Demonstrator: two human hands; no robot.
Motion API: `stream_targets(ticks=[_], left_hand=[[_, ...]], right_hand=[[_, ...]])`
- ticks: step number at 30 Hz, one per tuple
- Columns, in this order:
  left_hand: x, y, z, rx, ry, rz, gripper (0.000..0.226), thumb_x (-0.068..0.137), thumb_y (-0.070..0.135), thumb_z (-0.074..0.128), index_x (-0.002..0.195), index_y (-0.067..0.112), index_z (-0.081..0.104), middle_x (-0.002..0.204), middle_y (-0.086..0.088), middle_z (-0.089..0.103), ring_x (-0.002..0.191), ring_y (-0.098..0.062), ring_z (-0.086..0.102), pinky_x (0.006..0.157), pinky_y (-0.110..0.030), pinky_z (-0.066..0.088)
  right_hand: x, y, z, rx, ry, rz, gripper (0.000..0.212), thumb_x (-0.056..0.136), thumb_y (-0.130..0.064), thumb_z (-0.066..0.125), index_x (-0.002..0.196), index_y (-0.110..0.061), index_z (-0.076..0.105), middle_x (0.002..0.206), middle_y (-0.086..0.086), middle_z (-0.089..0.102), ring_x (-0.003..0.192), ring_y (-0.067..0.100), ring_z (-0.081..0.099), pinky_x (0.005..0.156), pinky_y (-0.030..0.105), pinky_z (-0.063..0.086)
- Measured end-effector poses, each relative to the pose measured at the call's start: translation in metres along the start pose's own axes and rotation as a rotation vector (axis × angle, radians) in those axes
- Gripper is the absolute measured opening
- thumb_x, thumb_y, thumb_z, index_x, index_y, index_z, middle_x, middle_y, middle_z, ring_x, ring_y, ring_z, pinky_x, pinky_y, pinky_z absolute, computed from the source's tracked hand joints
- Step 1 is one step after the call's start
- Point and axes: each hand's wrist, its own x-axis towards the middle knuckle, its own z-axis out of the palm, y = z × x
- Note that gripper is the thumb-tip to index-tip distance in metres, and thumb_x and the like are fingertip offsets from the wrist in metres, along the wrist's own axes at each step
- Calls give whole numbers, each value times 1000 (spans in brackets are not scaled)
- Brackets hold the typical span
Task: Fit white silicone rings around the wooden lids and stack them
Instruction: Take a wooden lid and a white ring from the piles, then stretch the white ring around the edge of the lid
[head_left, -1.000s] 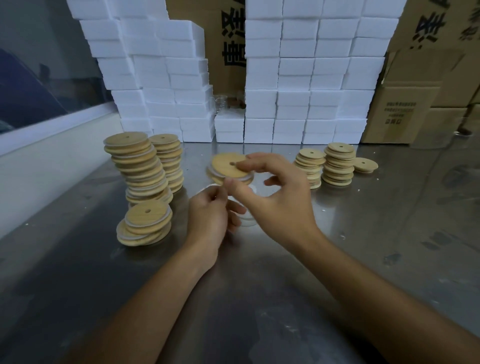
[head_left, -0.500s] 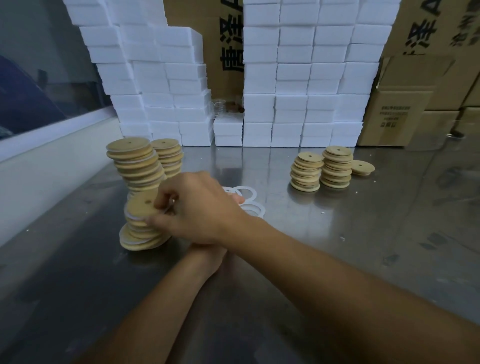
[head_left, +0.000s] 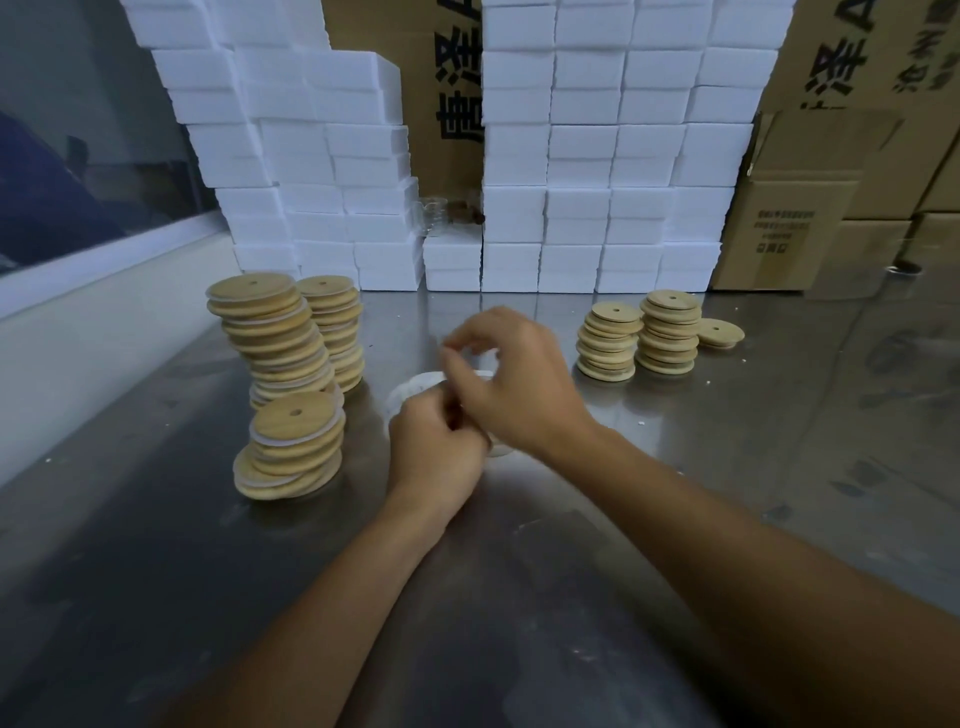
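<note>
Centrally, both hands, left (head_left: 434, 447) and right (head_left: 514, 382), pinch blurred white silicone rings (head_left: 415, 387) lying beneath fingers.

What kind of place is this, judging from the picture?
Probably a small packing workshop or warehouse: a steel worktable, stacked white boxes, brown cartons behind, and piles of wooden lids.

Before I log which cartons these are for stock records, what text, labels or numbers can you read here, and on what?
"唐泽": large black characters, turned sideways and partly hidden, on the cardboard carton between the white box stacks.
"泽" and a partial "A": on the upper right carton, cut off.
Small black print on the lower right carton: too blurred to read.
Wooden lids and white boxes: none visible.
</note>
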Motion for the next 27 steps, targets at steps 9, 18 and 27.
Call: stream_targets(ticks=[9,18,27], left_hand=[[-10,8,-2,442,-123,67,12,81,33,75,82,24,68,65,9,57,72,-13,62,62,-25,45],[-12,15,-4,498,-158,49,18,81,41,74,75,23,73,56,13,53,61,-5,54,52,-17,35],[-12,14,-3,525,-141,86,21,89,32,66,73,18,71,63,7,62,68,-14,59,60,-27,43]], right_hand=[[29,90,-46,-509,-7,431,69,89,-42,59,147,-23,29,157,5,24,120,37,53,77,41,42],[29,111,-54,-661,-97,407,48,91,-34,61,131,-13,44,136,12,34,96,37,58,73,42,47],[20,125,-59,-704,-44,284,37,91,-19,58,126,-13,47,130,12,43,86,38,57,61,39,42]])
